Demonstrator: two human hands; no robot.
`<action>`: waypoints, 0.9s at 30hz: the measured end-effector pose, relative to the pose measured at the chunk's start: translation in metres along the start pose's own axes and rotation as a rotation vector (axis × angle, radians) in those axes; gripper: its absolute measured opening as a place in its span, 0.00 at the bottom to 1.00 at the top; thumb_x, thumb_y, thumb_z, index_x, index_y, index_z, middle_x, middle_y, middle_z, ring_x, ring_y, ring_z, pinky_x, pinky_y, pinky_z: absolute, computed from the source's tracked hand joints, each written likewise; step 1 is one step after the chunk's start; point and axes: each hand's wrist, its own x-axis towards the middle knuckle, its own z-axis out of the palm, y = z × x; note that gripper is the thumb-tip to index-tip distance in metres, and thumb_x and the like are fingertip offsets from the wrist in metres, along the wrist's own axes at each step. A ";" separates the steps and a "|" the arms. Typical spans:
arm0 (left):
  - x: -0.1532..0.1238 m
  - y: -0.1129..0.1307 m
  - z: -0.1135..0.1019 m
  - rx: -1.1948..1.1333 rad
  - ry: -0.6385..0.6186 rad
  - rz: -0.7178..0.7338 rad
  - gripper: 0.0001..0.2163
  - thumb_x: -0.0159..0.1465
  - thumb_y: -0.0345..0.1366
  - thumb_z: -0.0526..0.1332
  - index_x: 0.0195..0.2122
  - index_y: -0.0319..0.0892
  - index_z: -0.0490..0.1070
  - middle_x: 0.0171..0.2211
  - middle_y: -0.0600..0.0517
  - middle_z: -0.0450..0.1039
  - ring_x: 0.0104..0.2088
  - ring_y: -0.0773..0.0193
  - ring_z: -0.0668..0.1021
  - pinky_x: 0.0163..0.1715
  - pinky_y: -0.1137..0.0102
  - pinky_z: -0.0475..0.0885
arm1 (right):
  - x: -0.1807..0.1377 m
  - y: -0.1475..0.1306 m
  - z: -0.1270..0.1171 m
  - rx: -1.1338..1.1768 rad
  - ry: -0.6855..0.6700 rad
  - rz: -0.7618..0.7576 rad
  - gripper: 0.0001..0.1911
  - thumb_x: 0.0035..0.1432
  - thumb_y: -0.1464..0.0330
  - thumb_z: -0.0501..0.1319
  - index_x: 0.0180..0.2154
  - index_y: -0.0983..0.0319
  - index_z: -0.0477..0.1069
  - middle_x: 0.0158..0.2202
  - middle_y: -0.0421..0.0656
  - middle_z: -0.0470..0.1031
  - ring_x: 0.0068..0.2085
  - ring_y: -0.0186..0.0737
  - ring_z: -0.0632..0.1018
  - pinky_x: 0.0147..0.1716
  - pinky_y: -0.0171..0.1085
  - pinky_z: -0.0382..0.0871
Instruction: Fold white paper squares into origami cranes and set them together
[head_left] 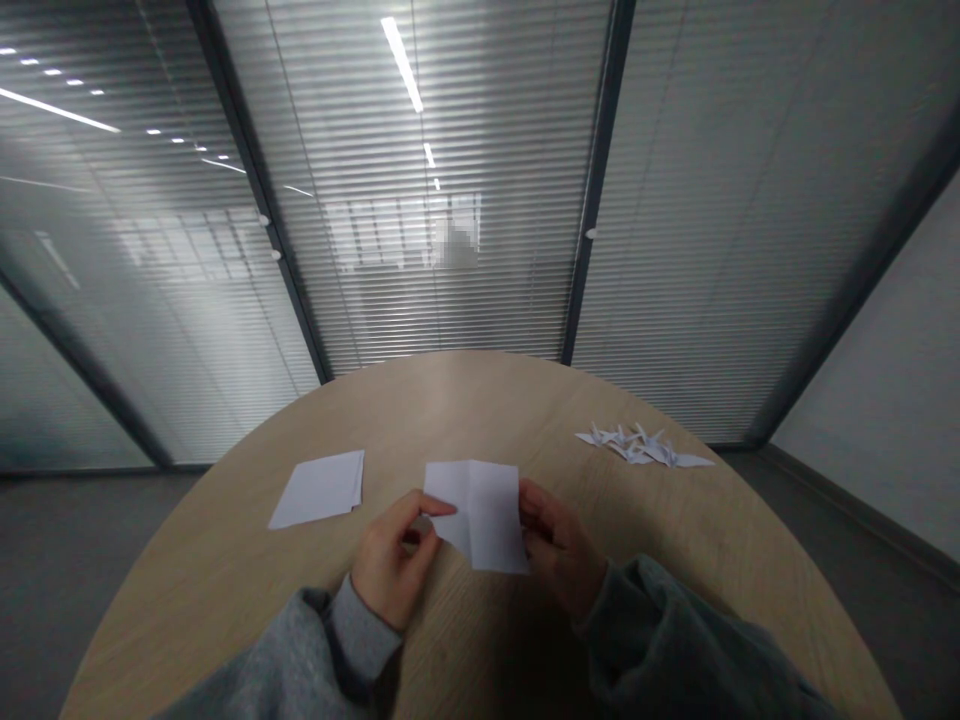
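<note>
Between my hands is a white sheet of paper (495, 515) with a crease running from top to bottom, its two halves slightly angled. My left hand (397, 555) grips its left side, the index finger lying over the front face. At the right edge, my right hand (559, 545) has its fingers curled against the paper, the fingertips partly hidden behind it. The sheet's lower left corner looks bent or covered near my left thumb.
A small stack of white paper sheets (321, 488) lies on the round wooden table (457, 405) at left. Several folded paper cranes (637, 445) sit bunched together at right. Beyond the table's far edge stand glass panels with blinds (465, 310).
</note>
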 end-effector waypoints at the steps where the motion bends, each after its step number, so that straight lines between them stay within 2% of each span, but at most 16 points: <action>1: 0.000 0.000 0.000 -0.006 0.003 -0.010 0.08 0.56 0.28 0.55 0.33 0.42 0.73 0.30 0.52 0.76 0.31 0.63 0.78 0.25 0.74 0.73 | 0.001 0.001 0.000 0.008 -0.010 -0.010 0.17 0.41 0.74 0.55 0.38 0.61 0.68 0.29 0.40 0.73 0.29 0.36 0.74 0.28 0.35 0.70; 6: 0.001 0.001 0.000 -0.021 0.017 -0.034 0.09 0.55 0.27 0.55 0.32 0.42 0.73 0.29 0.52 0.76 0.30 0.63 0.78 0.25 0.74 0.73 | 0.003 0.001 -0.003 -0.020 -0.030 0.007 0.14 0.45 0.70 0.60 0.37 0.62 0.70 0.31 0.42 0.75 0.32 0.39 0.76 0.31 0.37 0.70; 13: -0.002 0.002 0.000 -0.002 -0.029 0.014 0.10 0.55 0.27 0.54 0.33 0.42 0.73 0.30 0.52 0.77 0.30 0.64 0.78 0.25 0.75 0.72 | 0.003 0.008 -0.010 -0.275 0.021 -0.045 0.11 0.43 0.68 0.62 0.33 0.63 0.74 0.31 0.44 0.76 0.34 0.44 0.76 0.30 0.37 0.72; 17: -0.002 0.003 0.001 -0.011 -0.071 0.038 0.09 0.56 0.27 0.54 0.34 0.42 0.72 0.30 0.52 0.76 0.28 0.66 0.77 0.26 0.75 0.72 | 0.000 0.002 -0.009 -0.428 -0.001 -0.093 0.13 0.44 0.71 0.60 0.35 0.63 0.75 0.29 0.43 0.77 0.31 0.42 0.77 0.28 0.36 0.71; 21: -0.002 0.005 0.001 0.027 -0.081 0.061 0.10 0.56 0.27 0.53 0.34 0.42 0.72 0.30 0.51 0.76 0.28 0.66 0.77 0.26 0.74 0.72 | -0.002 -0.007 -0.006 -0.512 -0.004 -0.149 0.17 0.43 0.73 0.59 0.40 0.63 0.72 0.32 0.44 0.77 0.32 0.42 0.77 0.26 0.34 0.71; 27: -0.001 0.007 -0.002 0.119 -0.148 0.131 0.11 0.56 0.25 0.51 0.35 0.42 0.71 0.29 0.50 0.75 0.27 0.64 0.76 0.26 0.71 0.72 | -0.003 -0.009 -0.007 -0.626 -0.065 -0.196 0.09 0.45 0.73 0.61 0.33 0.61 0.70 0.27 0.41 0.75 0.29 0.38 0.76 0.26 0.32 0.70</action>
